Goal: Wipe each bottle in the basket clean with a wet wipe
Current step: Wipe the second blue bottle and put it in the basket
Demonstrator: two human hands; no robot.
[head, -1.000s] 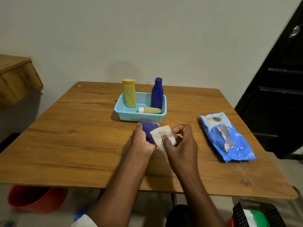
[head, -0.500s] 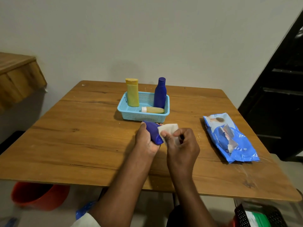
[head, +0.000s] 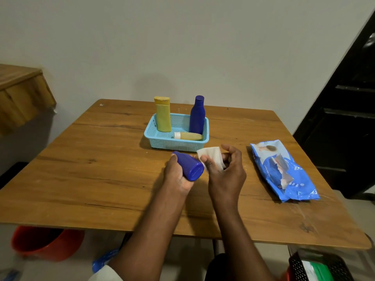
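Observation:
My left hand (head: 177,175) grips a small dark blue bottle (head: 190,167), tilted with its flat end toward me. Beside it my right hand (head: 226,173) pinches a folded white wet wipe (head: 211,157), which sits just right of the bottle's end. Behind them stands a light blue basket (head: 156,138). It holds an upright yellow bottle (head: 163,114), an upright dark blue bottle (head: 197,115) and a small yellow bottle (head: 188,136) with a white cap, lying on its side.
A blue wet wipe pack (head: 284,171) lies on the wooden table (head: 91,169) to the right. Under the table's left corner sits a red bucket (head: 40,243). A black crate (head: 316,267) is at lower right; a wooden ledge (head: 20,92) sticks out at left.
The bottle has turned in my left hand so its flat end faces me. The wipe has slid off the bottle's side toward its right.

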